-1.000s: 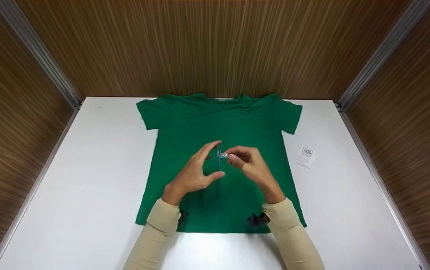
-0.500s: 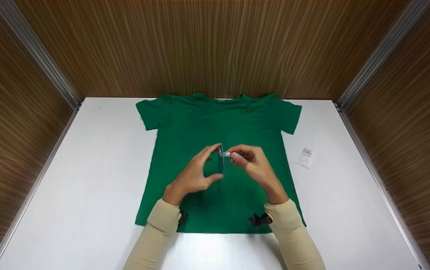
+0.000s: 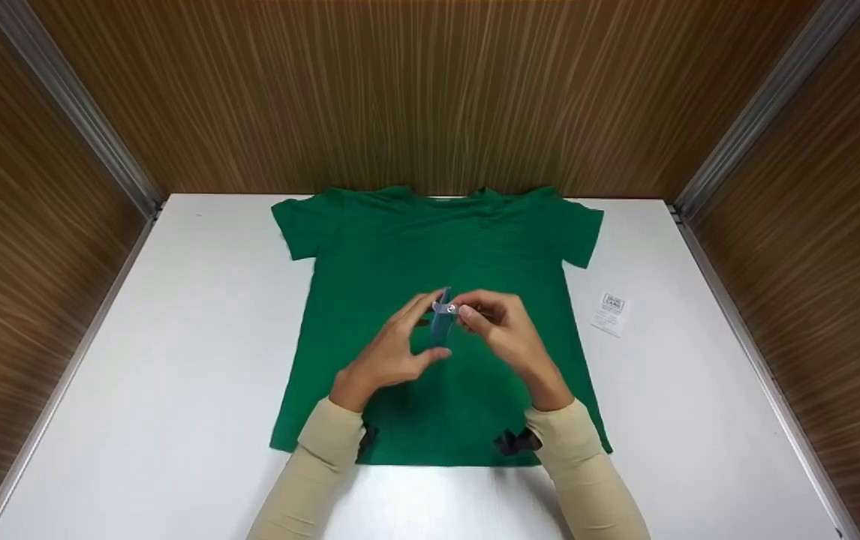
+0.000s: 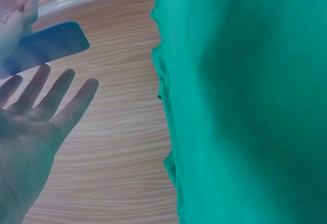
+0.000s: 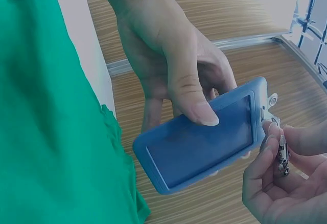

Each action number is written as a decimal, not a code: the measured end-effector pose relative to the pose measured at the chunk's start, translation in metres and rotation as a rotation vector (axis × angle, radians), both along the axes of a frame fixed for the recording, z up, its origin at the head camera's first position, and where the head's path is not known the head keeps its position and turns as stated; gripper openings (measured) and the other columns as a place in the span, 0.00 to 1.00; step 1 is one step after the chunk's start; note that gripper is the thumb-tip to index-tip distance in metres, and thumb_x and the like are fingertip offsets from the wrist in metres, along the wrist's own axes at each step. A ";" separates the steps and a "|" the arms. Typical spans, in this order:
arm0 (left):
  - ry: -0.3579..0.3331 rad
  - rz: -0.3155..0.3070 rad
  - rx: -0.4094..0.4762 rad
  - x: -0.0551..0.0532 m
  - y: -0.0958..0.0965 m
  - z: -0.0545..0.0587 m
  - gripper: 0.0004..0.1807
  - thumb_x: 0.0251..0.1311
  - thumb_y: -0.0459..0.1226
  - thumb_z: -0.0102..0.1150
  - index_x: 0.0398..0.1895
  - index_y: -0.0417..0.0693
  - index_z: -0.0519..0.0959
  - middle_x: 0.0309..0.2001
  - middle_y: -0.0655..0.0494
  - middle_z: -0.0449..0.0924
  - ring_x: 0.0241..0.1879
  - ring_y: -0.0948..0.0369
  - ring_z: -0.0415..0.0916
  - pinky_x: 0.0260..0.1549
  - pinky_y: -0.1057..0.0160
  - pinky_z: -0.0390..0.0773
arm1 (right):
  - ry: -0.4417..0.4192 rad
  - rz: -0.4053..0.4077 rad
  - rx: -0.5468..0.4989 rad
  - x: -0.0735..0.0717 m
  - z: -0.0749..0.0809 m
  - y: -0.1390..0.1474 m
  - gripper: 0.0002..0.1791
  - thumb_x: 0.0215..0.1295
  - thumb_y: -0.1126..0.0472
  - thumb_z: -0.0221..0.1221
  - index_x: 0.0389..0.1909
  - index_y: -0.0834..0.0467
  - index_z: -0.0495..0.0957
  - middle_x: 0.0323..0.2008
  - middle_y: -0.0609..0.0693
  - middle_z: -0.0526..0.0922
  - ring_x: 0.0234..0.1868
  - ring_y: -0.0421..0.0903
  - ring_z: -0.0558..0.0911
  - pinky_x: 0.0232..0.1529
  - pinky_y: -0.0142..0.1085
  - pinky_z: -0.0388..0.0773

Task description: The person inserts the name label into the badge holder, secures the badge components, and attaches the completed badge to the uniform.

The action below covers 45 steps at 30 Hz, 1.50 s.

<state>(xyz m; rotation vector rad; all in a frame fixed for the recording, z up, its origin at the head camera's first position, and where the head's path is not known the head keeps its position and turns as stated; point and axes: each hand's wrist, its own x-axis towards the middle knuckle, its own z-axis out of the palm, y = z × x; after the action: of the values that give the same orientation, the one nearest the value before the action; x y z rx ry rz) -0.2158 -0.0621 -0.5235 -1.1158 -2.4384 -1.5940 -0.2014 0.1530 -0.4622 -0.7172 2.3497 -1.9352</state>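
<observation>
Beside the green T-shirt (image 3: 437, 251), near its right-hand edge and below the sleeve on that side, we see a white card (image 3: 610, 314) lying flat; its heading seems to end in the word "CARD", while the smaller lines beneath are too tiny for us to read. At the shirt's neckline we find a pale label (image 3: 443, 199), also too small to read.

The blue badge holder (image 5: 202, 144) is held up over the middle of the shirt. We see the left hand (image 3: 389, 352) gripping it between thumb and fingertips, fingers at its far edge and thumb at its near edge in the head view. The right hand (image 3: 509, 326), above the shirt's right half, pinches a metal clip (image 5: 283, 157), which joins the holder through a clear strap (image 3: 445, 308) with a round snap.

Against the frame from a second ago, when we saw the holder almost edge-on as a thin line, it has turned: more of its broad side faces the head camera now, and it slants with the top toward the right. Both hands have kept nearly the same places over the shirt, and the card has stayed beside it. Under the shirt we see the white table (image 3: 175, 360).
</observation>
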 end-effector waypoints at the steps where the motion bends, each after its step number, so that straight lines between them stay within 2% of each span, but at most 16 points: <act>1: -0.016 -0.006 -0.009 0.000 0.000 0.000 0.46 0.67 0.41 0.68 0.82 0.45 0.54 0.75 0.43 0.65 0.72 0.49 0.69 0.68 0.40 0.71 | -0.004 0.003 0.001 0.000 0.000 -0.001 0.12 0.77 0.67 0.54 0.47 0.70 0.83 0.35 0.66 0.82 0.34 0.42 0.79 0.40 0.31 0.80; 5: -0.068 -0.028 -0.034 -0.001 -0.002 -0.001 0.47 0.69 0.41 0.65 0.84 0.48 0.49 0.78 0.45 0.61 0.75 0.49 0.65 0.71 0.40 0.69 | -0.009 0.005 0.010 0.001 -0.001 -0.002 0.12 0.78 0.67 0.54 0.47 0.70 0.84 0.35 0.66 0.82 0.33 0.40 0.79 0.39 0.31 0.80; 9: -0.063 -0.028 -0.037 -0.001 -0.003 -0.001 0.47 0.68 0.39 0.66 0.84 0.49 0.50 0.76 0.46 0.63 0.75 0.49 0.65 0.71 0.40 0.68 | 0.014 -0.001 0.016 0.000 -0.001 0.000 0.12 0.77 0.68 0.54 0.47 0.71 0.83 0.35 0.66 0.82 0.33 0.37 0.80 0.39 0.31 0.80; 15: 0.000 -0.001 -0.005 -0.004 -0.005 -0.001 0.46 0.66 0.39 0.69 0.83 0.53 0.55 0.72 0.47 0.66 0.72 0.45 0.67 0.70 0.40 0.70 | 0.032 -0.025 -0.014 -0.003 0.001 0.005 0.11 0.76 0.69 0.54 0.47 0.72 0.83 0.33 0.59 0.83 0.32 0.39 0.81 0.38 0.30 0.81; 19: 0.042 0.028 0.006 -0.005 -0.007 -0.001 0.46 0.64 0.42 0.70 0.82 0.58 0.57 0.71 0.48 0.67 0.69 0.47 0.70 0.69 0.41 0.71 | 0.024 -0.055 -0.038 -0.006 0.001 0.010 0.11 0.76 0.69 0.54 0.46 0.72 0.83 0.32 0.52 0.83 0.32 0.41 0.80 0.38 0.30 0.80; 23: 0.076 0.060 -0.001 -0.005 -0.009 0.000 0.44 0.63 0.42 0.71 0.81 0.60 0.61 0.70 0.48 0.67 0.67 0.51 0.71 0.67 0.43 0.74 | 0.007 -0.099 -0.066 -0.007 0.002 0.015 0.11 0.77 0.69 0.54 0.46 0.71 0.84 0.32 0.54 0.82 0.32 0.42 0.79 0.38 0.31 0.80; 29: 0.138 0.095 -0.005 -0.005 -0.012 0.002 0.38 0.62 0.38 0.73 0.76 0.57 0.70 0.71 0.46 0.69 0.68 0.48 0.72 0.66 0.44 0.76 | 0.003 -0.126 -0.065 -0.008 0.002 0.019 0.11 0.77 0.69 0.54 0.45 0.70 0.84 0.32 0.52 0.82 0.32 0.43 0.78 0.38 0.30 0.79; 37: 0.232 0.146 -0.038 -0.006 -0.016 0.003 0.36 0.58 0.34 0.75 0.72 0.55 0.76 0.69 0.42 0.73 0.64 0.45 0.76 0.63 0.42 0.78 | 0.043 -0.133 0.020 -0.011 0.000 0.021 0.10 0.76 0.69 0.55 0.44 0.68 0.85 0.33 0.63 0.83 0.30 0.41 0.77 0.35 0.32 0.78; 41: 0.264 0.158 -0.056 -0.005 -0.018 0.004 0.36 0.57 0.34 0.76 0.71 0.55 0.76 0.68 0.41 0.73 0.64 0.43 0.76 0.62 0.39 0.78 | 0.044 -0.125 0.050 -0.010 0.001 0.021 0.11 0.76 0.68 0.55 0.44 0.67 0.86 0.33 0.62 0.84 0.28 0.40 0.76 0.32 0.31 0.76; 45: 0.268 0.171 -0.076 -0.004 -0.020 0.004 0.34 0.58 0.36 0.75 0.70 0.55 0.77 0.69 0.42 0.73 0.65 0.43 0.76 0.62 0.39 0.77 | 0.047 -0.126 0.091 -0.010 0.001 0.022 0.11 0.77 0.68 0.54 0.45 0.66 0.86 0.33 0.62 0.84 0.27 0.38 0.75 0.30 0.30 0.72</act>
<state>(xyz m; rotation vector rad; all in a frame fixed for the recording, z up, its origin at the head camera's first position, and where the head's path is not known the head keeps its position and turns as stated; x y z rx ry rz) -0.2202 -0.0816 -0.5191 -1.0222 -2.3614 -1.2269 -0.2113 0.1747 -0.4612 -0.6302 2.5505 -1.8607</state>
